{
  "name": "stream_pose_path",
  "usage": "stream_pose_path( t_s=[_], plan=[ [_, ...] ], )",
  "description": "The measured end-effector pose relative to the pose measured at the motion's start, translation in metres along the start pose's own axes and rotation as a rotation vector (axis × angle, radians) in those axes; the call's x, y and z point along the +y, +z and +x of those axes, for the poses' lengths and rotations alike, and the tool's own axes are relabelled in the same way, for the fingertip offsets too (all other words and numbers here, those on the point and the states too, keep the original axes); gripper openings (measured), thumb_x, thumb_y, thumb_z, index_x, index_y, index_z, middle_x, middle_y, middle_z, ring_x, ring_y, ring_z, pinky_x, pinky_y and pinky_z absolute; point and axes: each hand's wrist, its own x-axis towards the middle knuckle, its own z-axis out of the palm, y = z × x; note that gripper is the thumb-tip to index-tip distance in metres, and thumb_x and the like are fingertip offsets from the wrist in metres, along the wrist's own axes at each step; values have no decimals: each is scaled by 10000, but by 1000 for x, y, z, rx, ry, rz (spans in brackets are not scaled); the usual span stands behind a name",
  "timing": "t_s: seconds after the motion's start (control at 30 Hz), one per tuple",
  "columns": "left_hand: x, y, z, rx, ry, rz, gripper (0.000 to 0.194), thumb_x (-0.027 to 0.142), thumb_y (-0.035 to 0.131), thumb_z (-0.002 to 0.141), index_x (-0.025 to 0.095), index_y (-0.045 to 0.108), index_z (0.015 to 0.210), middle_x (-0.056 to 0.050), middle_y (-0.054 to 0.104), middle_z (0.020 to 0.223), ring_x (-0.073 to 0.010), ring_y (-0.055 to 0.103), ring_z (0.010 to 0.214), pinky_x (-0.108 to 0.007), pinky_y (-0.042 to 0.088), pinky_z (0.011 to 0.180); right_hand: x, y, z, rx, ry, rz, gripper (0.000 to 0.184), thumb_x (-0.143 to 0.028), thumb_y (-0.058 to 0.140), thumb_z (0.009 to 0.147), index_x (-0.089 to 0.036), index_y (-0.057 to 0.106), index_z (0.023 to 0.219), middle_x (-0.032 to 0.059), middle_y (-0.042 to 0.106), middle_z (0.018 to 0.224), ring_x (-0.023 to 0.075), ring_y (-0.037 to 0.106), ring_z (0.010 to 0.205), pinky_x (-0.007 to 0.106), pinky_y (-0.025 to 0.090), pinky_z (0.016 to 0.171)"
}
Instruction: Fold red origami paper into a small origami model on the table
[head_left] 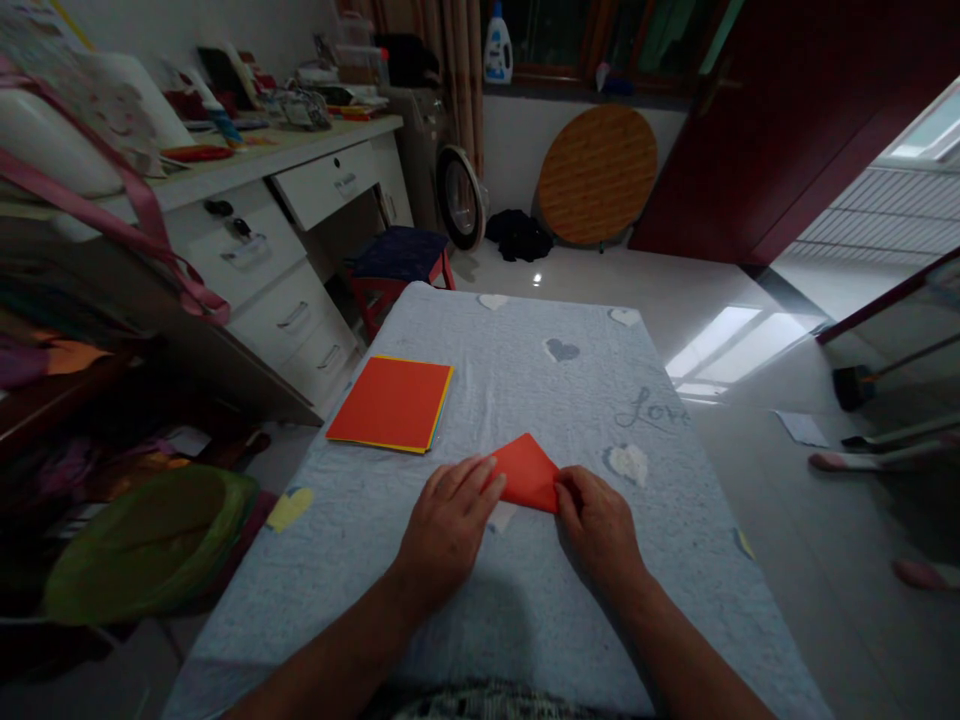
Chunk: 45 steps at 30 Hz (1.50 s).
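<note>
Folded red paper (529,470) is lying on the pale blue tablecloth (517,370), near side of the table, right between the two hands, with its peak pointing away from the person. Up and to the left of it, a bit apart, there's a stack of square paper (394,402), red sheet on top and yellow edges peeking out. The cloth has hearts all over and "Love" written off to the right. Past the far left end of the table there's a stool (401,252) with a dark seat, then a cluttered white desk (262,240), plus a washer door (460,198) hanging open. Further back, a round wooden board (598,175) leans on the wall beside a dark bundle of cloth (520,234). Some green-lined basket (154,540) sits low on the left. As for what's in the way, it's mostly fingers: they hide the paper's left corner and a bit of the right one. The left hand (450,515) is loosely spread, fingers fairly straight, tips lying on the paper's left side. The right hand (598,515) is curled up, thumb and index finger pinching the right corner.
</note>
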Motion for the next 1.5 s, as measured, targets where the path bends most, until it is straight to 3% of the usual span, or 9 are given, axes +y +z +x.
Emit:
stream_pose_path(
  t_s=[0.17,0.33,0.53,0.77,1.17,1.5],
  plan=[
    [10,0,1,-147,177,-63,450,330,451,1007,186,474,1432,-68,530,1476,-234,429,1397,-424,331,1152,1,-1,1,-27,-19,2,181,-212,436,912,-194,614,883,59,687,818,207,639,762,306,448,712],
    [9,2,0,-229,170,-59,635,477,516,967,136,383,1485,-112,455,1530,-259,397,1424,-436,319,1164,2,-1,1,-32,-13,11,170,-200,445,901,-200,611,863,49,672,790,199,627,746,299,439,701],
    [12,1,2,-278,149,-86,621,503,524,957,142,431,1453,-119,479,1511,-268,417,1410,-446,320,1158,2,-2,1,-57,-14,1,164,-189,450,885,-191,614,870,51,667,805,201,624,754,302,437,704],
    [23,9,8,-274,38,-50,629,587,508,939,190,481,1427,-105,495,1501,-291,459,1372,-471,358,1110,3,-1,2,-56,-33,8,153,-179,465,874,-196,615,852,46,666,808,195,615,750,298,439,707],
    [26,8,8,-242,29,-80,557,518,541,945,188,525,1393,-120,532,1465,-297,471,1363,-465,381,1096,6,-2,2,-86,-58,2,160,-167,483,871,-211,634,846,33,680,817,187,618,767,292,433,716],
    [25,9,9,-241,40,-88,602,545,508,953,184,476,1434,-118,493,1499,-284,421,1403,-481,307,1162,4,-3,3,-63,-35,15,175,-186,470,857,-202,644,851,45,690,798,189,623,734,297,440,700]
  ],
)
